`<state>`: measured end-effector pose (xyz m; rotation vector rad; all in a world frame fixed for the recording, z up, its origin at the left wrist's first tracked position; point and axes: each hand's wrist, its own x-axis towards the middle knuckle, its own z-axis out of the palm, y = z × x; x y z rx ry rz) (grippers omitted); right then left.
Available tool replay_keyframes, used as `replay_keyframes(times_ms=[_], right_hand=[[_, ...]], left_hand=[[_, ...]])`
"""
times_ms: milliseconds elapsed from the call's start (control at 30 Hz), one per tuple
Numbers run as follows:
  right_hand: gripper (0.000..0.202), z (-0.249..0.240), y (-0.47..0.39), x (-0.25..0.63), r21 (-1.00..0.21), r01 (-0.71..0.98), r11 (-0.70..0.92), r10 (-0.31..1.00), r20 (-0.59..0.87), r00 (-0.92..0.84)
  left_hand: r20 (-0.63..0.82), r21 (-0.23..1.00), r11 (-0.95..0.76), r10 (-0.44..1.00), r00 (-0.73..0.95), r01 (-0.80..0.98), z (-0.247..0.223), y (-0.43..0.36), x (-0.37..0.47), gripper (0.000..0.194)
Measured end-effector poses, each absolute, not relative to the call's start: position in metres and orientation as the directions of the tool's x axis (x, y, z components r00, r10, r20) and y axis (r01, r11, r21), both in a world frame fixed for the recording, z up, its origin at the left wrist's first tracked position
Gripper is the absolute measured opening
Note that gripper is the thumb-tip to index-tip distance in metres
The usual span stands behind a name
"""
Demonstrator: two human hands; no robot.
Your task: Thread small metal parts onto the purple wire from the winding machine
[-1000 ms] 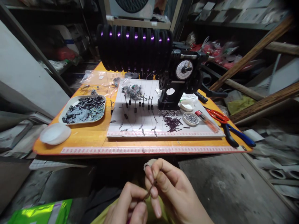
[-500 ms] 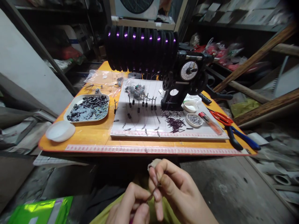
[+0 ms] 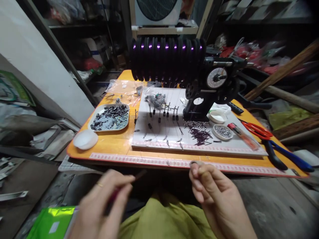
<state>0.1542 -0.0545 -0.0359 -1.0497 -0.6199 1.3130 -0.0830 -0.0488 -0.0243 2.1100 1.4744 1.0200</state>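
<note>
From the head camera, your left hand [image 3: 97, 202] is low on the left, blurred, its fingers pointing right and slightly up. Your right hand [image 3: 220, 196] is low on the right, its fingers curled up and inward near the tabletop's front edge. The two are well apart, above the olive cloth [image 3: 161, 219] over your lap.

The orange tabletop [image 3: 114, 141] carries a white board [image 3: 141, 121], on which a black machine [image 3: 196, 108] stands below a row of dark spools [image 3: 167, 61] lit with purple glints. Small dark weights, short dark tubes [image 3: 199, 135] and a dish [image 3: 224, 138] of silvery bits sit on the board. A pale tray [image 3: 128, 114] of dark pieces and a translucent cup [image 3: 85, 139] lie to the left; red-handled pliers [image 3: 258, 130] are on the right. A measuring tape [image 3: 149, 159] runs along the front edge. Cluttered shelves and a fan unit [image 3: 157, 11] stand behind.

Your left hand is closed around a thin dark stick [image 3: 140, 174], whose tip juts toward the right hand, clear of the tabletop. Your right thumb is close to the forefinger; you cannot tell whether they meet or pinch anything fine.
</note>
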Motion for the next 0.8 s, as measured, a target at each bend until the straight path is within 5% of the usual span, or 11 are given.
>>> replay_keyframes(times_ms=[100,200,333,533,700,800], right_hand=[[0.021,-0.041,-0.055,0.160,-0.882,-0.468,-0.053,0.958,-0.177,0.226],[0.022,-0.046,-0.060,0.163,-0.881,-0.465,-0.090,0.951,-0.215,0.224],[0.023,-0.055,-0.069,0.170,-0.892,-0.437,-0.117,0.938,-0.244,0.247],[0.022,-0.060,-0.074,0.182,-0.923,-0.380,-0.061,0.918,-0.202,0.343],[0.021,-0.053,-0.074,0.188,-0.922,-0.387,0.017,0.894,-0.159,0.418],[0.020,-0.051,-0.077,0.192,-0.917,-0.396,0.043,0.881,-0.151,0.447]], left_hand=[[0.637,0.112,-0.352,0.743,0.204,0.929,-0.013,-0.010,-0.115,0.015],[0.543,-0.082,-0.324,0.779,0.314,0.943,-0.013,0.024,-0.118,0.021],[0.520,-0.058,-0.389,0.775,0.361,0.919,-0.024,0.058,-0.103,0.017],[0.727,0.031,-0.507,0.603,0.329,0.862,-0.025,0.056,-0.087,0.022],[0.762,0.030,-0.863,0.346,0.547,0.504,-0.040,-0.002,-0.036,0.022],[0.746,0.092,-0.882,0.369,0.554,0.462,-0.059,-0.025,-0.005,0.013]])
